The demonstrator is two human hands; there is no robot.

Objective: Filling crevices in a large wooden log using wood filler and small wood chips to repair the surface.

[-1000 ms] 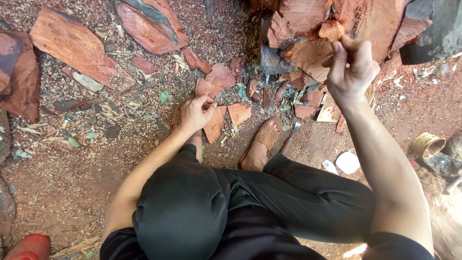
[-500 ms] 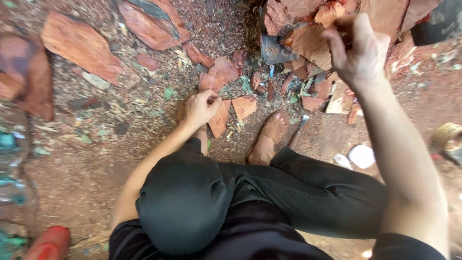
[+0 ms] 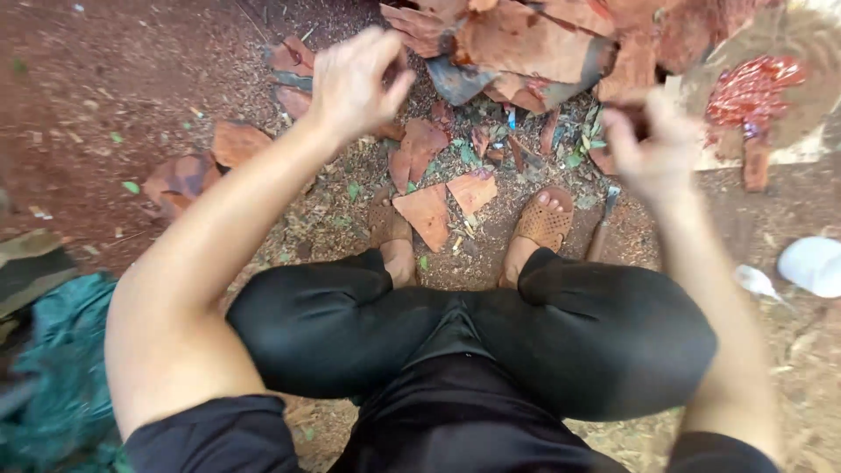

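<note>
- Left hand (image 3: 355, 83) is raised over the ground, fingers loosely curled with thumb and fingertips close together; can't tell if anything small is pinched in there, nothing shows.
- Right hand (image 3: 653, 153) is up too, blurred, fingers bent inward. Something dark sits right at the fingertips, but honestly can't tell if it's gripped or just behind the hand.
- Straight below and between the hands, two flat reddish bark pieces (image 3: 442, 206) lie on the dirt ground (image 3: 131, 96), touching each other, just in front of the sandalled feet (image 3: 543, 219).
- Bigger pile of red-brown bark slabs (image 3: 526, 44) sits at the far edge of the view, past both hands.
- More bark chunks (image 3: 210, 162) are off to the left, near the left forearm.
- A chisel-like tool (image 3: 604, 219) lies just right of the right foot.
- White round thing (image 3: 810, 263) at the right edge, green cloth (image 3: 53, 350) bottom left.
- Person is squatting, black trousers, knees wide.
</note>
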